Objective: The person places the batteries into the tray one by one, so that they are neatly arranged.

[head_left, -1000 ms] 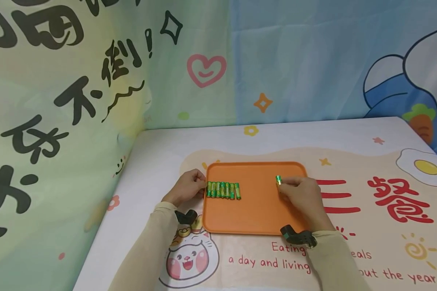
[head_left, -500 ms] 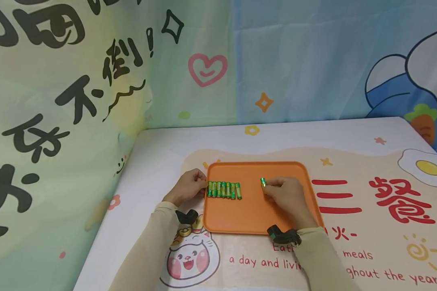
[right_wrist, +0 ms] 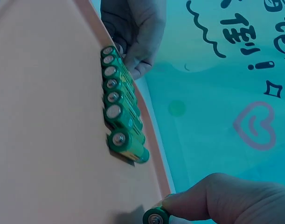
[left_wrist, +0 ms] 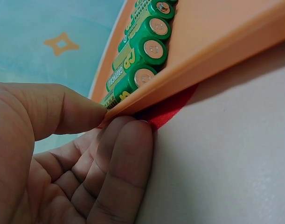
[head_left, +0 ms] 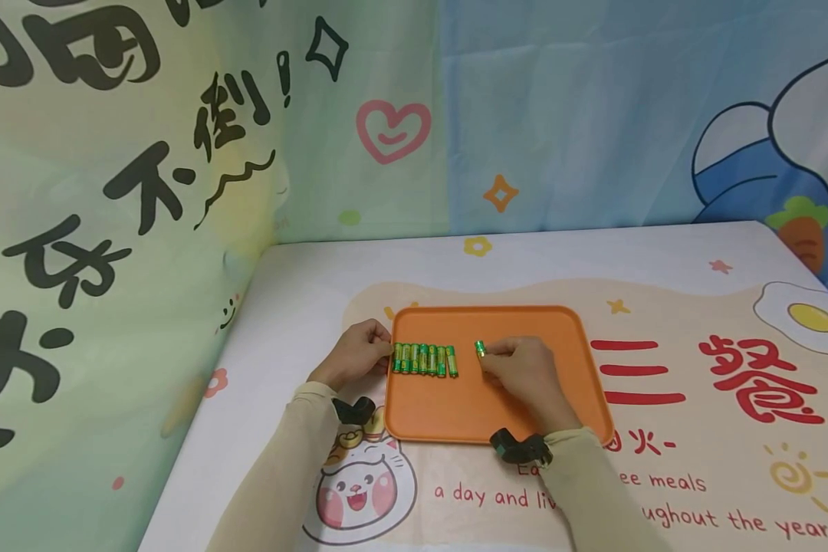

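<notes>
An orange tray (head_left: 441, 414) lies on the table. Along its left side a row of several green batteries (head_left: 423, 359) lies side by side, the rightmost slightly tilted and a little apart. My left hand (head_left: 352, 356) pinches the tray's left rim, thumb above and fingers below, as the left wrist view shows beside the nearest battery (left_wrist: 144, 77). With thumb and fingers my right hand (head_left: 527, 376) holds a single battery (head_left: 480, 349) over the tray, to the right of the row. In the right wrist view only one end of that held battery (right_wrist: 155, 216) shows at the bottom edge.
A printed cloth with red lettering (head_left: 759, 379) covers the table around the tray. Behind it hangs a blue and green backdrop (head_left: 559, 115), which also runs down the left side. Each wrist wears a black camera mount (head_left: 520, 447).
My right hand has moved left across the tray with its battery, closer to the row. The left hand stays at the tray's rim, and the row has not moved.
</notes>
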Available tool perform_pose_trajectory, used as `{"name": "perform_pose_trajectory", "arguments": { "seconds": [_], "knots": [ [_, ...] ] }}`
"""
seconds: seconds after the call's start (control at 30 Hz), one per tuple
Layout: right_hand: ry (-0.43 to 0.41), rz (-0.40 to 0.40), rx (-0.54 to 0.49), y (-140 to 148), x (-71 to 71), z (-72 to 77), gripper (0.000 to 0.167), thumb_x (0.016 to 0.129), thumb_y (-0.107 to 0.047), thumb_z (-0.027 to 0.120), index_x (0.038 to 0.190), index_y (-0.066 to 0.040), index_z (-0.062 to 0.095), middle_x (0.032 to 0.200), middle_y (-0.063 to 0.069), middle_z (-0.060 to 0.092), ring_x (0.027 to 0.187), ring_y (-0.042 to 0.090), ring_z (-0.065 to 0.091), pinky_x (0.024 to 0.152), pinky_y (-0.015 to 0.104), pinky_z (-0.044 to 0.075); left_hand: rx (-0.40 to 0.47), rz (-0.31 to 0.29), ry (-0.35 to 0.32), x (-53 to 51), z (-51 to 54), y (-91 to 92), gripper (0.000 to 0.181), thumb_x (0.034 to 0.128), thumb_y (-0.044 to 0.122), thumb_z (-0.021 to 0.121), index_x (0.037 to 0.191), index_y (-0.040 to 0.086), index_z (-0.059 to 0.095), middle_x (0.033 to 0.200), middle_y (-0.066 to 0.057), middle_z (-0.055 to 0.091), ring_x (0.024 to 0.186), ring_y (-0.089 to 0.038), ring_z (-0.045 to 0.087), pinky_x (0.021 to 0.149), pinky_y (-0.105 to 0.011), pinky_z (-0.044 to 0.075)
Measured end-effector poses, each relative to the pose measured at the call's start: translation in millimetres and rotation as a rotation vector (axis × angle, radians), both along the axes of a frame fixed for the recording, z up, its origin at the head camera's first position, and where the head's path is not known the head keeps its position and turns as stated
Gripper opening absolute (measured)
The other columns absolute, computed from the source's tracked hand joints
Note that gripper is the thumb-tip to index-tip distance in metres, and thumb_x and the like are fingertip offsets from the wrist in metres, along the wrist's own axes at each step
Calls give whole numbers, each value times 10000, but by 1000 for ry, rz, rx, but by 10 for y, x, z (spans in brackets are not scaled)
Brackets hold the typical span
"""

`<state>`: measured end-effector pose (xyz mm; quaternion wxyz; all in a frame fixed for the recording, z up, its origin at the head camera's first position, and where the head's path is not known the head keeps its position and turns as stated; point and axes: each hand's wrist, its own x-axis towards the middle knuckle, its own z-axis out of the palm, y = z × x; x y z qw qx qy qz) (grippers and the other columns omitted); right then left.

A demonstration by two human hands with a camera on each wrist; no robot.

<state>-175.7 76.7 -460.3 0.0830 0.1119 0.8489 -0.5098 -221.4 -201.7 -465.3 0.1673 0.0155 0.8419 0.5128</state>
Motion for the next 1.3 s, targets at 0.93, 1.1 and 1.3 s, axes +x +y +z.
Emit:
{"name": "perform_pose_trajectory", "arguments": {
  "seconds": [0.93,1.1,1.3],
  "knots": [
    [27,37,36,-276,39,73,234,877,-138,712,1073,-54,808,956,73,777,725,171,679,626,295,519,-2,10,7,9,-3,2,86,966,81,605,1027,21,608,842,-72,630,717,-162,649,661,-279,573],
    [27,41,43,-307,35,85,217,887,-136,701,1056,-67,817,1003,76,780,757,175,676,638,297,515,5,9,4,13,6,2,83,971,78,604,1031,20,606,840,-70,626,715,-162,650,657,-277,574],
    [23,48,37,-325,39,83,225,909,-130,661,1069,-77,811,1053,86,772,850,226,661,656,311,498,7,8,6,16,11,2,80,974,72,599,1029,14,607,838,-71,632,708,-159,650,658,-275,573]
  ]
}}
